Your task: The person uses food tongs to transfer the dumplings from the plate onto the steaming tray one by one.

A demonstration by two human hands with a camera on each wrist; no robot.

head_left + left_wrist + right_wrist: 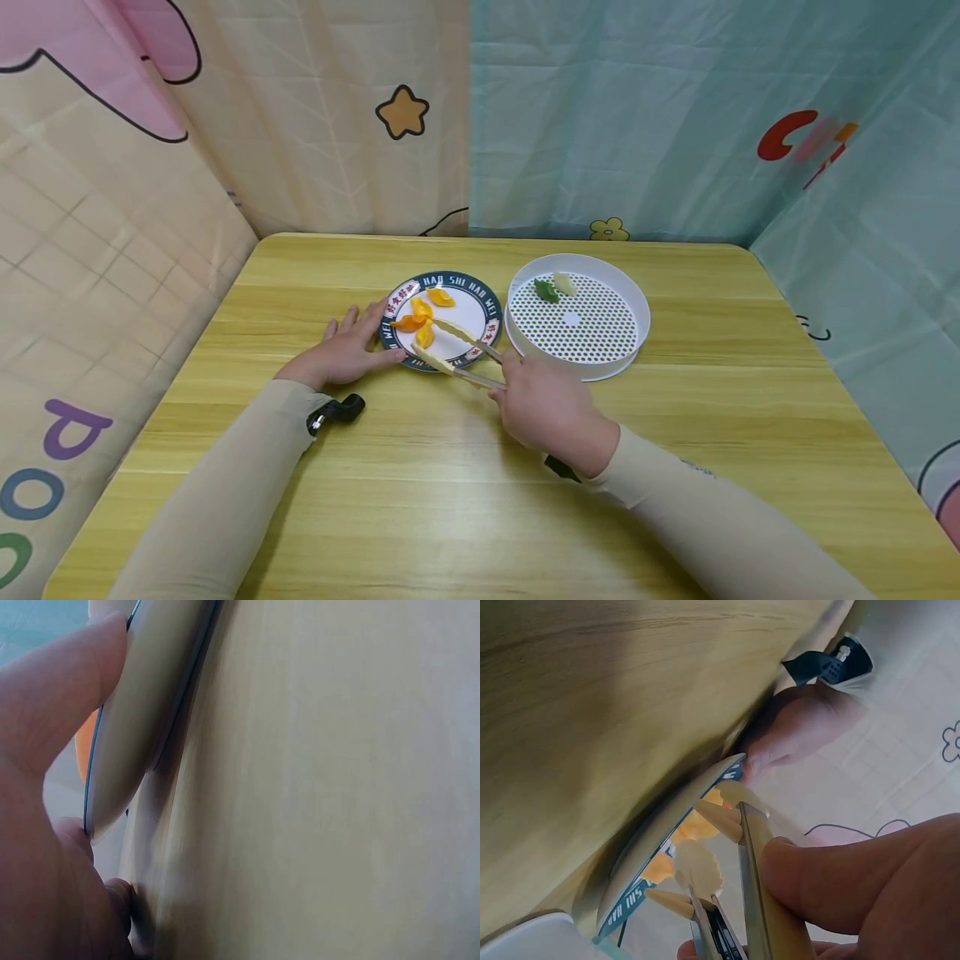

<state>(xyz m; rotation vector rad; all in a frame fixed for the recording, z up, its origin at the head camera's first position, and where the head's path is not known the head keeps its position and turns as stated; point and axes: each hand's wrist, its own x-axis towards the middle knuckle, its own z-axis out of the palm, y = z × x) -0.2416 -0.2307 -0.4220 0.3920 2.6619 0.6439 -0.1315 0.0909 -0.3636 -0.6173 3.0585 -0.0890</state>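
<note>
A round plate with a dark patterned rim holds several orange dumpling-shaped pieces, most of them bunched on its left half. My left hand rests at the plate's left edge, fingers spread, thumb at the near rim; in the left wrist view the thumb lies against the plate's edge. My right hand grips metal tongs with cream tips. Those tips are spread over the plate, one close beside the bunched orange pieces, the other over the near rim. Nothing shows between them.
Right of the plate stands a white round steamer tray with a perforated base. A green piece and a whitish piece lie in it towards the back. The wooden table meets printed curtains at the back and sides.
</note>
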